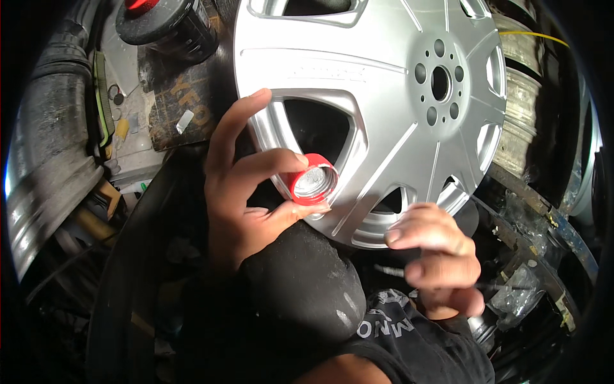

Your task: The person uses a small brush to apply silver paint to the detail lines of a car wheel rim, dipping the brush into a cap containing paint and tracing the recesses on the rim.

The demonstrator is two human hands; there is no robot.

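Observation:
A red screw cap [299, 187] with silvery liquid-looking stuff inside is pinched between the thumb and a finger of my left hand [233, 185]. Its open side faces up. Another finger of that hand reaches out to the edge of a silver alloy wheel [384, 54], which lies face up in front of me. My right hand [444, 253], smeared by motion, is closed around a slim dark stick with a pale tip, like a fine paintbrush [389, 271]. The tip points left, toward the cap, and stays apart from it. Both hands are at the wheel's near edge.
A black tub [169, 32] with a red top stands at the far left, by a dark stained board [182, 105]. Other metal wheels [521, 109] are stacked at the right. A wrinkled clear plastic bag [518, 297] lies at the lower right. My dark-clad knee [307, 281] is below the cap.

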